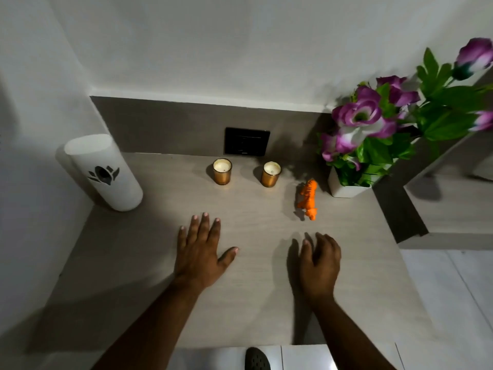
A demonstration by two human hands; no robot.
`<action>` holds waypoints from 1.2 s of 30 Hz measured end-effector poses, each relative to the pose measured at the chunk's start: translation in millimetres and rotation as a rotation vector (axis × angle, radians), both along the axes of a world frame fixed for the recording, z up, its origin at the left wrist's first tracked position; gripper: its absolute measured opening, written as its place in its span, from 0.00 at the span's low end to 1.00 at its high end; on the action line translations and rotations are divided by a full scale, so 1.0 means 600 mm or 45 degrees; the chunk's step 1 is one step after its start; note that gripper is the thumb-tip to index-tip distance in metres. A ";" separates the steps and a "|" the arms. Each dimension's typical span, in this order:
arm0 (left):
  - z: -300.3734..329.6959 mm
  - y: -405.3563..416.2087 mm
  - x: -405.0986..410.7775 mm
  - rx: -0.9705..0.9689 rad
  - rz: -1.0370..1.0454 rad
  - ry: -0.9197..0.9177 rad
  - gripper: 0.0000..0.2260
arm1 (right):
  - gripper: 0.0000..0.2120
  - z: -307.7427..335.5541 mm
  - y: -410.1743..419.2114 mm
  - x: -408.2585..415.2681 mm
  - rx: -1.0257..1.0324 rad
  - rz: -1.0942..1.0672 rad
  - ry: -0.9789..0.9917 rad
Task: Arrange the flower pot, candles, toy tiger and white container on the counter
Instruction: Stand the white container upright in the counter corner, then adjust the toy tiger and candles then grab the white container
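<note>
My hands are empty: left (201, 252) flat on counter (253, 303), right (318, 265) loosely curled. Candles (222, 171) paired centre, container (106, 173) and pot (346, 186) flanking; tiger (308, 200) likely next.

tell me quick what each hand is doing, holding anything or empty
Left hand: open, flat on the counter, holding nothing.
Right hand: loosely curled, fingers bent, holding nothing.

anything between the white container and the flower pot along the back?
Head view: two candles and the toy tiger sit between the white container and the flower pot.
</note>
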State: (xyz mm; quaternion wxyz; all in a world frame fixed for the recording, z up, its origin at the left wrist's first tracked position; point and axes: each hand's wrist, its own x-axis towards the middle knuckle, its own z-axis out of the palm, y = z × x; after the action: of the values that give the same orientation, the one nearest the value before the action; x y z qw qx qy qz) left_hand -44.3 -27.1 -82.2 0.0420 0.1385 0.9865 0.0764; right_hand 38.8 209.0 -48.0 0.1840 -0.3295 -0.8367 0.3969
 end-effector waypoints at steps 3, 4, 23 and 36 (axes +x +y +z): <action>0.002 -0.002 -0.002 -0.022 0.011 0.001 0.41 | 0.22 0.017 0.065 -0.032 -0.120 -0.181 -0.030; 0.002 -0.001 -0.004 -0.024 0.013 0.003 0.41 | 0.24 0.023 0.086 -0.048 -0.161 -0.223 -0.034; 0.024 0.006 -0.004 -0.005 0.044 -0.049 0.41 | 0.31 0.030 0.278 -0.300 -0.122 -0.322 0.153; 0.034 0.008 -0.007 -0.016 0.057 -0.096 0.41 | 0.33 0.066 0.178 -0.249 -0.269 -0.270 0.048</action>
State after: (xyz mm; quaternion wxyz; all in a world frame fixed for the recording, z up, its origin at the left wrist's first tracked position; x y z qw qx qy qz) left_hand -48.2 -22.3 -62.0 0.0784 0.1129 0.9876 0.0762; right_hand -110.6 315.6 -8.4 0.2046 -0.4259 -0.7473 0.4672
